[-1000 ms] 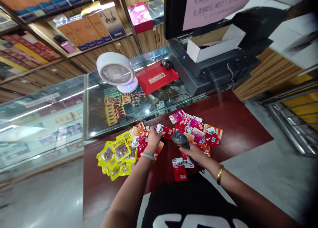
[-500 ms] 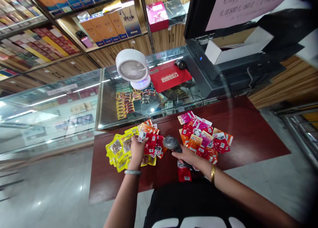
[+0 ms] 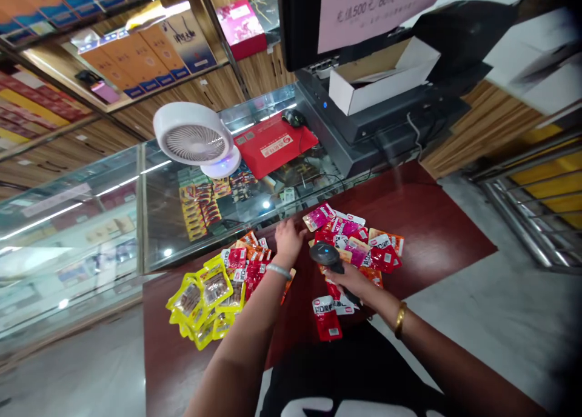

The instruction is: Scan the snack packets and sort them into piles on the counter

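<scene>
My right hand [image 3: 348, 279] is wrapped round the handle of a dark handheld barcode scanner [image 3: 324, 253], its head pointing left over the board. My left hand [image 3: 289, 240] is empty, fingers slightly apart, just left of a purple snack packet [image 3: 319, 217]. That packet lies at the upper left of a pile of red, orange and purple packets [image 3: 360, 251], partly hidden by the scanner and right hand. Behind my left wrist lie red and orange packets [image 3: 254, 271], beside several yellow packets [image 3: 202, 299]. A red packet [image 3: 327, 326] lies near my body, below the scanner.
The dark red board [image 3: 436, 223] bears the packets. Beyond it, a glass counter [image 3: 175, 223] holds a white fan [image 3: 195, 135], a red mat [image 3: 275, 147] and a black mouse [image 3: 294, 118]. A black cash drawer [image 3: 354, 135] with an open white box [image 3: 382, 90] stands at right.
My left hand has let go of the red packet on the left pile and moved right and away from my body. The scanner stays in my right hand. The view has shifted right.
</scene>
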Demonstrator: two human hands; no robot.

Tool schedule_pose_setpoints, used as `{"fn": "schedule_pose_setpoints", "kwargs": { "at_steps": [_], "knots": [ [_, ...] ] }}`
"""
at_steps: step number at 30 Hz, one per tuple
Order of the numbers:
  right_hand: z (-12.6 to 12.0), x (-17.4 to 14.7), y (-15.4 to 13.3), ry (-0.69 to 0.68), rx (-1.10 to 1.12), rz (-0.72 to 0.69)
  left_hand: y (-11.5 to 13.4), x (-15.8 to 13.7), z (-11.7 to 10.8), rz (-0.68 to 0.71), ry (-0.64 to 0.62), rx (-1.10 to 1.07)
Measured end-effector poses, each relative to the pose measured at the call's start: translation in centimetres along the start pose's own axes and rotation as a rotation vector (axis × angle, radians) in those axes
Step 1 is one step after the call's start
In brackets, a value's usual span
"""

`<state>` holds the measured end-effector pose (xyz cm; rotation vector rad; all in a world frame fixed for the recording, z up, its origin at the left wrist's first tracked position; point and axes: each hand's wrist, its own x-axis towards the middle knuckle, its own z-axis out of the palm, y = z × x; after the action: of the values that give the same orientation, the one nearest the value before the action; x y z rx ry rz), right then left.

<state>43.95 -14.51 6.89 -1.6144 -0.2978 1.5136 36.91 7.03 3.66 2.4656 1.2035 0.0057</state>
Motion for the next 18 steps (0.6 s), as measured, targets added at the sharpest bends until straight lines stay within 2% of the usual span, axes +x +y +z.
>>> {"fn": "schedule_pose_setpoints", "kwargs": {
  "at_steps": [4, 8, 12, 15, 18],
  "knots": [
    [-1.2, -0.2, 0.8, 0.065, 0.06, 0.022, 3.1, 3.6, 2.7, 0.04, -0.094, 0.003],
    [-1.8, -0.5, 1.3, 0.093, 0.11, -0.002, 3.8, 4.8, 3.2, 0.026, -0.16, 0.023],
    [-1.8, -0.8, 1.3, 0.073, 0.114, 0.006, 2.5, 4.0, 2.8, -0.068, -0.301, -0.13],
    [-1.4, -0.9, 1.1, 0.059, 0.062, 0.025, 0.8, 2.1, 2.6, -0.117, -0.271, -0.366],
    [-0.5, -0.8, 0.6, 0.017, 0.008, 0.008, -1.0, -0.3, 2.2, -0.169, -0.216, -0.499]
  ]
}}
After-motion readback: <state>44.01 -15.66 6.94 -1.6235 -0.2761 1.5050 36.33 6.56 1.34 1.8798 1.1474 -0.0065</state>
